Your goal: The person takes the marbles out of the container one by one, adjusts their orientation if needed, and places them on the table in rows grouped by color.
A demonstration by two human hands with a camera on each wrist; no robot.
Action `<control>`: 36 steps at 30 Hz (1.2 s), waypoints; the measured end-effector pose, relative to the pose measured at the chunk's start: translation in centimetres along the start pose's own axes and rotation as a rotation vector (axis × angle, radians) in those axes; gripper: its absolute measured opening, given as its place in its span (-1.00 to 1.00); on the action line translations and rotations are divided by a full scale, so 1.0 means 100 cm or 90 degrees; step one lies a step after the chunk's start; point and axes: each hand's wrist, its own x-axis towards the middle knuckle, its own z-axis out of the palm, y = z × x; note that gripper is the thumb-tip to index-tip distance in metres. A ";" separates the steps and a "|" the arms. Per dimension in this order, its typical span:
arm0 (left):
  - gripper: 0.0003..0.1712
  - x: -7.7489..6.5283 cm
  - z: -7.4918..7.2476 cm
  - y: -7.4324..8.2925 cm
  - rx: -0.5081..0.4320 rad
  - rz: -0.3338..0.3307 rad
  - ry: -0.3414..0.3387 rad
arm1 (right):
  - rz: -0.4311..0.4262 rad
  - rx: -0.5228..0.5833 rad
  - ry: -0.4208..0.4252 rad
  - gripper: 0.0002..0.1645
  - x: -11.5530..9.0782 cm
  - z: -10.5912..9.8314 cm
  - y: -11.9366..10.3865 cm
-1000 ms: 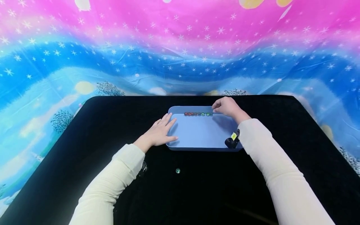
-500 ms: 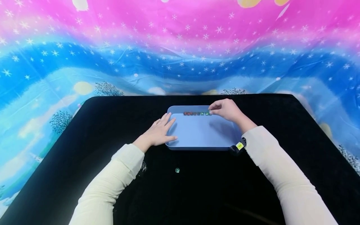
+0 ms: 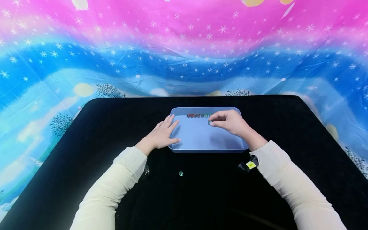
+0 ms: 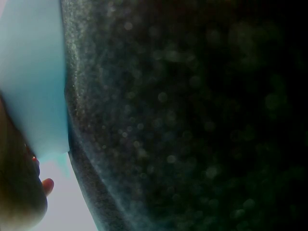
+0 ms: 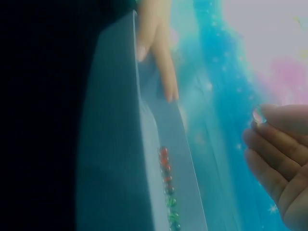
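We count one marble (image 3: pixel 210 122) held above the floor of the one blue tray (image 3: pixel 195 137), near its far wall, pinched between the thumb and index finger of the right hand (image 3: pixel 233 122). Just behind it we count seven marbles in a row (image 3: pixel 198 115) along that wall, reddish at the left end and green toward the right (the right hand covers the row's right end, so we cannot tell whether more lie there). One greenish marble (image 3: pixel 180 173) lies alone on the black cloth (image 3: pixel 129 121), in front of the tray and well apart from it.

The right hand hangs over the tray with its forearm slanting in from the lower right; the right wrist view shows its other fingers stretched out. The left hand (image 3: pixel 161 134) lies across the tray's left end, fingers straight and spread wide, holding no marble. We see two pale sleeves (image 3: pixel 100 198) and, behind the table, one pink-and-blue backdrop (image 3: pixel 184 38) scattered with snowflakes.
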 end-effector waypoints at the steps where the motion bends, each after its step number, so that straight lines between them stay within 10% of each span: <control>1: -0.08 0.000 0.000 0.000 -0.001 0.000 0.000 | -0.003 0.010 -0.002 -0.72 -0.002 0.001 0.000; 36: -0.08 -0.001 0.000 0.001 0.004 0.003 0.005 | -0.086 0.129 -0.120 -0.75 -0.057 0.058 -0.003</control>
